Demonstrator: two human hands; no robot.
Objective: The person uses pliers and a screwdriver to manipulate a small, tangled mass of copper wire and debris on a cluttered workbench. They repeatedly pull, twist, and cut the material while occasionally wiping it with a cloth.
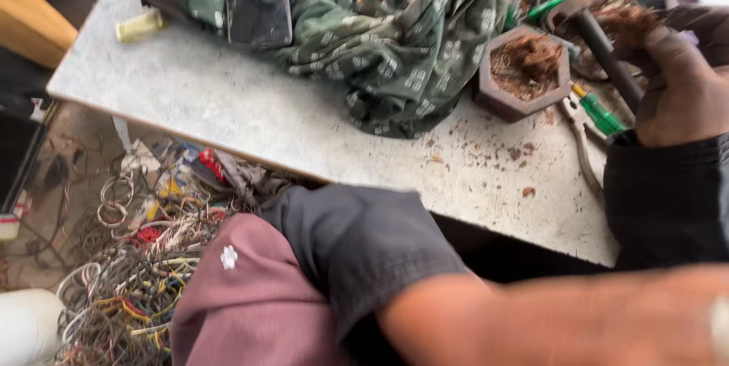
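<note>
Our right hand (680,85) has its fingers clenched around a dark cylindrical rod (604,51) and a tuft of reddish-brown fibre (626,23) over the grey stone tabletop (228,108); we cannot tell our left hand's fingers; only the blurred forearm (562,320) shows.

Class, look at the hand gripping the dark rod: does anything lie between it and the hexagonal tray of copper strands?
Nothing visible blocks the way. The right hand holds the dark rod beside the hexagonal tray; green-handled pliers lie just below that gap.
</note>
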